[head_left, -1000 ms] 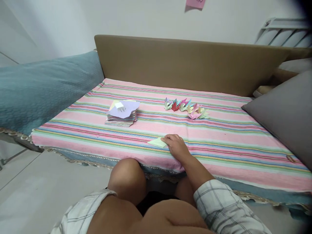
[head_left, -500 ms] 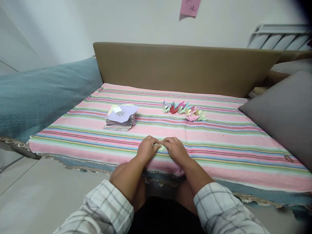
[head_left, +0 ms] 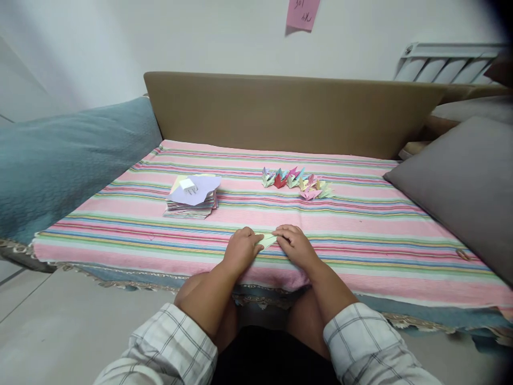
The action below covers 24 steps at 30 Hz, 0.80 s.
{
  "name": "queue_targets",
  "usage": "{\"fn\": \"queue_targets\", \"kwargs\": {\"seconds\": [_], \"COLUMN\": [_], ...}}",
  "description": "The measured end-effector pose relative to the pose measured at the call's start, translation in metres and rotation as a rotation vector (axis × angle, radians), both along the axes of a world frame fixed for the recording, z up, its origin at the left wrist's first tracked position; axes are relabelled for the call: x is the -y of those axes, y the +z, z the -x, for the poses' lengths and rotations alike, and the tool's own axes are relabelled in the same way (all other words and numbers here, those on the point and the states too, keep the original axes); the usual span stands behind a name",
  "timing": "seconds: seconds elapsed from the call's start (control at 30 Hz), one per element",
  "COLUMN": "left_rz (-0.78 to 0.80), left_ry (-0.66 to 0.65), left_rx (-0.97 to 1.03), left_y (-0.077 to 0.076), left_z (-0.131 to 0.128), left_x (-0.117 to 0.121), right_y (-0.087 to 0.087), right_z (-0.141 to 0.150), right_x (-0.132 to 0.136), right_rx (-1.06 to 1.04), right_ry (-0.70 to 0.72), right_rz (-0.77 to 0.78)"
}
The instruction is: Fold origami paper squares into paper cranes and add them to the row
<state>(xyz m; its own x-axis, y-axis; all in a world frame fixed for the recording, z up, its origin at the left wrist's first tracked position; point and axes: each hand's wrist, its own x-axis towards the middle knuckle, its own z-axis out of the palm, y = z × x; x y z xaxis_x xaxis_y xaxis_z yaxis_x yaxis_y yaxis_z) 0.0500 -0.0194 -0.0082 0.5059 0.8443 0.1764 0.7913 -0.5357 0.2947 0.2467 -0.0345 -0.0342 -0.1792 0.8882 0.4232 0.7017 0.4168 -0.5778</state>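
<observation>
A small piece of pale green folded paper (head_left: pixel 267 241) lies low over the striped cloth, between my two hands. My left hand (head_left: pixel 242 247) pinches its left end with thumb and fingers. On the other side, my right hand (head_left: pixel 294 245) grips the right corner between thumb and fingertips. Fingers cover both ends of the paper, so only its middle shows. Beyond my hands, several folded paper cranes (head_left: pixel 311 193) in pink, red, green, yellow and blue stand close together in rows.
To the left is a stack of coloured paper sheets (head_left: pixel 191 209) with a white plug adapter (head_left: pixel 188 185) on top. A grey cushion (head_left: pixel 460 176) leans at the right. Near it lies a small brownish object (head_left: pixel 463 254). The brown backrest (head_left: pixel 280 112) closes off the far side.
My hands have moved slightly apart, and more of the green paper shows between them. The whole view has shifted a little as my head moved.
</observation>
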Motion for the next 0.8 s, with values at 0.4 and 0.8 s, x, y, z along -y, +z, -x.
{"fn": "queue_targets", "kwargs": {"seconds": [0.4,0.8], "left_rz": [-0.016,-0.022], "left_ry": [-0.013,-0.015], "left_rx": [-0.018,-0.035], "left_y": [-0.0007,-0.0005], "left_z": [0.0003,-0.0006], "left_x": [0.0006,0.0034], "right_y": [0.0024,-0.002], "right_z": [-0.0053,-0.0041], "right_x": [-0.0006,-0.0034], "right_rx": [-0.107,-0.017], "right_ry": [-0.045,-0.043], "right_rz": [0.046,-0.01]}}
